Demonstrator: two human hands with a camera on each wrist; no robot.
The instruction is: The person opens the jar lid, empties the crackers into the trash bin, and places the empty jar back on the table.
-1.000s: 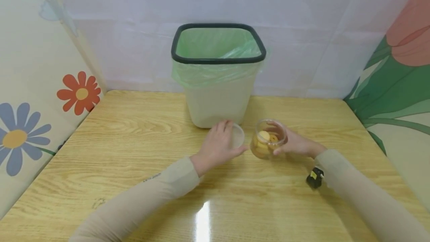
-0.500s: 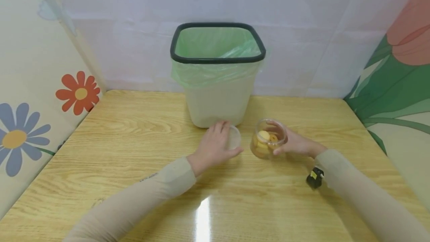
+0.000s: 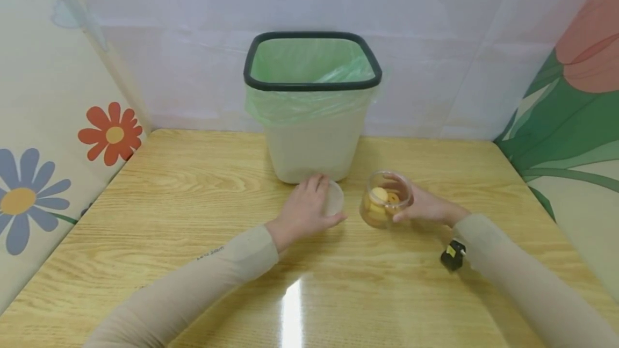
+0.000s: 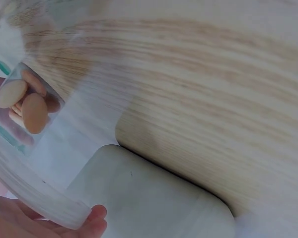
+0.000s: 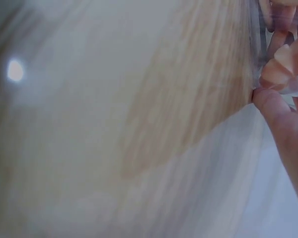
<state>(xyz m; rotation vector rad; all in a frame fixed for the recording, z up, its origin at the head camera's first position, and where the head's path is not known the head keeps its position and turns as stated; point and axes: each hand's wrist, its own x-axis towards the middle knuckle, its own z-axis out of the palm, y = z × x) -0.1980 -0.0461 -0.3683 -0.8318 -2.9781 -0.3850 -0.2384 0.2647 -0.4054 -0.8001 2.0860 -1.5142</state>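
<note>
My left hand [image 3: 304,205] holds a round translucent lid [image 3: 333,199] by its edge, low over the table in front of the bin. In the left wrist view the lid [image 4: 37,183] shows edge-on, with fingertips [image 4: 93,220] curled at its rim. My right hand [image 3: 423,204] grips a clear jar [image 3: 366,216] around its side, thumb toward me. The jar has no lid on and stands a little tilted, mouth up. Several round yellow-brown biscuits [image 3: 379,196] lie inside it. In the right wrist view the thumb [image 5: 273,106] presses the jar's wall, with biscuits [image 5: 278,72] behind the plastic.
Behind both hands a white bin [image 3: 314,144] with a black rim ring and a green liner bag [image 3: 309,103] stands on the wooden table [image 3: 193,187]. A small black device [image 3: 453,255] is at the right cuff. Flower-printed panels [image 3: 110,134] border both sides.
The left hand has shifted slightly left with the lid, widening the gap to the jar. The right hand and jar stay in about the same place.
</note>
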